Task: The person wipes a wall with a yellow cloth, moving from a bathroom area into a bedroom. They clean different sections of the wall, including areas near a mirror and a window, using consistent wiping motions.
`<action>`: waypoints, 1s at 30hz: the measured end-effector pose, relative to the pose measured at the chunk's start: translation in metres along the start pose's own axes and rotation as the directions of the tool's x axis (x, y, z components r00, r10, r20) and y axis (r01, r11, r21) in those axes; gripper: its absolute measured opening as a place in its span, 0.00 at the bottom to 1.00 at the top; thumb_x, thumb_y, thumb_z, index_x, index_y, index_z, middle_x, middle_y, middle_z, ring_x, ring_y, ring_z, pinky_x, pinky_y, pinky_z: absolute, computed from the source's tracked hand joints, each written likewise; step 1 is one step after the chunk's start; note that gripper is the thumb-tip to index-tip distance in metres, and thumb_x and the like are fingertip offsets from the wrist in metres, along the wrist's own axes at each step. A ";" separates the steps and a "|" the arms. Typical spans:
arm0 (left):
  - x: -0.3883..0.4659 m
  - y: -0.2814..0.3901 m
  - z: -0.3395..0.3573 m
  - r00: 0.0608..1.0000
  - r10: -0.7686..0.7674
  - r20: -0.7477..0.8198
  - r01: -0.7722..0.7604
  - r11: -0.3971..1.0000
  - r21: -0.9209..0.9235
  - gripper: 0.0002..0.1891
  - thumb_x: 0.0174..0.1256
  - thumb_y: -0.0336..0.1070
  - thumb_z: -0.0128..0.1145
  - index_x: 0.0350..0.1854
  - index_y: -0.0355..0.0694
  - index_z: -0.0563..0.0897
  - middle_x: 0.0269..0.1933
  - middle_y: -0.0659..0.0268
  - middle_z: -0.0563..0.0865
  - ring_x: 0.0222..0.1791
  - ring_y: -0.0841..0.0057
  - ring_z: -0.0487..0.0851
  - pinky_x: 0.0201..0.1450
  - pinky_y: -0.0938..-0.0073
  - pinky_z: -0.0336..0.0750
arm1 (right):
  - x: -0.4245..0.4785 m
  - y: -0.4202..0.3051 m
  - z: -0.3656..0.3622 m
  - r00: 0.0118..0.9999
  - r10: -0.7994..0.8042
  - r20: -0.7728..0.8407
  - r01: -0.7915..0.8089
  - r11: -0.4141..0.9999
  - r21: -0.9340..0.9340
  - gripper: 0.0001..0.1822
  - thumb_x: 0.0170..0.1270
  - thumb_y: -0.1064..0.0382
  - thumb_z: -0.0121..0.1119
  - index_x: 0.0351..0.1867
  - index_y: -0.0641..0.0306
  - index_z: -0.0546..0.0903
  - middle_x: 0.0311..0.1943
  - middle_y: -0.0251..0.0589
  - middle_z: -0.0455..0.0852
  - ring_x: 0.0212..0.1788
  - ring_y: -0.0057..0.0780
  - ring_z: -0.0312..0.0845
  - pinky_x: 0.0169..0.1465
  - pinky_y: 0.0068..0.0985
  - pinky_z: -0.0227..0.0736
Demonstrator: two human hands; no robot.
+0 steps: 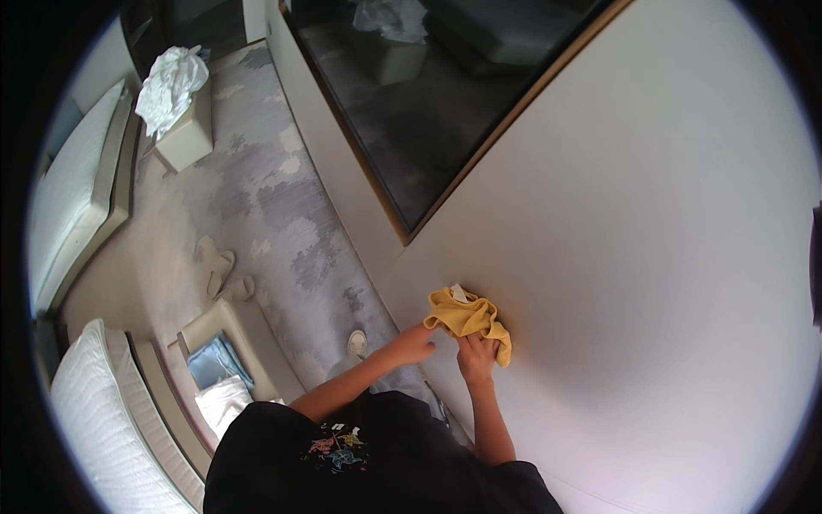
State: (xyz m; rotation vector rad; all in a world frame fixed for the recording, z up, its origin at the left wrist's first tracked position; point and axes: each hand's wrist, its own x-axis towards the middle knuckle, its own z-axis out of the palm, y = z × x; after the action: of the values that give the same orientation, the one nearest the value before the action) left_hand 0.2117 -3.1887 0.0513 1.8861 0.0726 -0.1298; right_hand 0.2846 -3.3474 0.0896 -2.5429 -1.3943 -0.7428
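Note:
A crumpled yellow cloth (467, 313), with a small white tag, lies between my hands, close to the pale wall panel (610, 257). My right hand (476, 356) grips its lower part, the fingers partly under its folds. At the cloth's left lower edge is my left hand (414, 344); its fingertips are partly hidden by the cloth, and whether they hold it cannot be told. A dark glossy panel with a wooden frame (462, 170) is set in the wall above the cloth.
Along the left stand two bare mattresses (74, 173) on bases. One beige bench (253, 344) bears folded blue and white fabric; another (192, 138) holds bunched white linen (172, 87). Slippers (221, 273) lie on the patterned carpet (276, 212). My shoe (357, 344) is near the wall.

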 end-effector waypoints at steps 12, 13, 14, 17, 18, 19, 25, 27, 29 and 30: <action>-0.023 -0.010 0.059 0.999 -0.036 -0.023 0.025 0.929 -0.368 0.19 0.62 0.30 0.53 0.55 0.35 0.71 0.51 0.55 0.81 0.51 0.66 0.81 0.54 0.68 0.73 | -0.025 -0.024 -0.027 0.932 0.348 -0.105 -0.284 0.878 0.384 0.23 0.43 0.81 0.50 0.43 0.62 0.82 0.48 0.42 0.79 0.53 0.47 0.66 0.59 0.41 0.57; -0.031 -0.005 0.063 0.997 -0.063 -0.039 0.046 0.941 -0.336 0.18 0.62 0.30 0.53 0.55 0.35 0.71 0.51 0.55 0.81 0.51 0.66 0.81 0.54 0.68 0.74 | -0.031 -0.026 -0.030 0.924 0.370 -0.098 -0.296 0.853 0.430 0.23 0.42 0.81 0.50 0.43 0.63 0.82 0.50 0.43 0.79 0.54 0.47 0.66 0.60 0.40 0.57; -0.040 0.000 0.064 0.994 -0.090 -0.056 0.069 0.950 -0.304 0.18 0.62 0.30 0.53 0.55 0.35 0.72 0.50 0.55 0.82 0.51 0.66 0.81 0.54 0.68 0.74 | -0.036 -0.027 -0.031 0.916 0.392 -0.090 -0.306 0.825 0.475 0.23 0.41 0.81 0.49 0.43 0.64 0.81 0.51 0.43 0.78 0.54 0.47 0.66 0.60 0.39 0.57; -0.074 -0.017 0.089 0.982 -0.164 -0.095 0.136 0.960 -0.247 0.17 0.61 0.30 0.52 0.53 0.35 0.74 0.49 0.55 0.82 0.48 0.64 0.81 0.52 0.67 0.74 | -0.062 -0.038 -0.038 0.886 0.462 0.049 -0.383 0.668 0.638 0.24 0.41 0.81 0.48 0.43 0.63 0.81 0.55 0.41 0.76 0.56 0.45 0.66 0.63 0.38 0.56; -0.084 -0.023 0.095 0.980 -0.167 -0.112 0.138 0.963 -0.231 0.17 0.60 0.31 0.51 0.52 0.35 0.75 0.49 0.55 0.82 0.47 0.63 0.81 0.52 0.67 0.74 | -0.070 -0.041 -0.042 0.874 0.476 0.095 -0.405 0.606 0.685 0.24 0.41 0.81 0.48 0.43 0.63 0.81 0.56 0.39 0.75 0.57 0.45 0.66 0.63 0.38 0.56; -0.096 -0.017 0.094 0.980 -0.169 -0.107 0.145 0.969 -0.198 0.18 0.60 0.31 0.51 0.53 0.36 0.75 0.49 0.54 0.82 0.47 0.63 0.81 0.51 0.67 0.74 | -0.079 -0.043 -0.043 0.834 0.528 0.161 -0.460 0.503 0.732 0.24 0.41 0.82 0.47 0.43 0.63 0.80 0.56 0.40 0.75 0.58 0.44 0.67 0.64 0.36 0.57; -0.176 -0.023 0.115 0.941 -0.184 -0.283 0.157 0.981 -0.118 0.17 0.61 0.26 0.49 0.53 0.36 0.76 0.49 0.58 0.82 0.48 0.68 0.81 0.52 0.71 0.74 | -0.153 -0.057 -0.014 0.594 0.447 0.669 -0.514 -0.429 0.743 0.28 0.42 0.85 0.45 0.48 0.65 0.76 0.58 0.43 0.73 0.61 0.40 0.69 0.64 0.32 0.65; -0.198 -0.029 0.119 0.913 -0.232 -0.336 0.178 0.967 -0.184 0.17 0.61 0.25 0.48 0.53 0.36 0.76 0.49 0.59 0.82 0.48 0.69 0.81 0.52 0.72 0.74 | -0.153 -0.061 -0.022 0.474 0.275 0.837 -0.497 -0.701 0.512 0.28 0.42 0.85 0.44 0.50 0.66 0.75 0.59 0.45 0.72 0.61 0.40 0.70 0.62 0.34 0.68; -0.218 -0.033 0.120 0.882 -0.295 -0.368 0.215 0.946 -0.243 0.18 0.61 0.24 0.47 0.54 0.37 0.76 0.49 0.60 0.82 0.47 0.70 0.81 0.52 0.73 0.74 | -0.154 -0.061 -0.028 0.520 0.149 0.841 -0.462 -0.778 0.425 0.26 0.50 0.80 0.45 0.54 0.66 0.72 0.60 0.46 0.71 0.61 0.41 0.70 0.62 0.36 0.69; -0.222 -0.035 0.118 0.868 -0.318 -0.382 0.224 0.936 -0.271 0.18 0.61 0.24 0.47 0.54 0.38 0.76 0.48 0.60 0.82 0.47 0.71 0.81 0.52 0.73 0.74 | -0.152 -0.058 -0.029 0.547 0.094 0.832 -0.444 -0.810 0.383 0.25 0.54 0.78 0.46 0.56 0.65 0.71 0.61 0.46 0.71 0.61 0.41 0.70 0.61 0.38 0.70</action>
State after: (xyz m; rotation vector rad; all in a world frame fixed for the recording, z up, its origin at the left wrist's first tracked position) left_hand -0.0187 -3.2867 0.0097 1.6452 0.6308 0.0941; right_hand 0.1595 -3.4391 0.0343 -0.9161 0.0982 0.9414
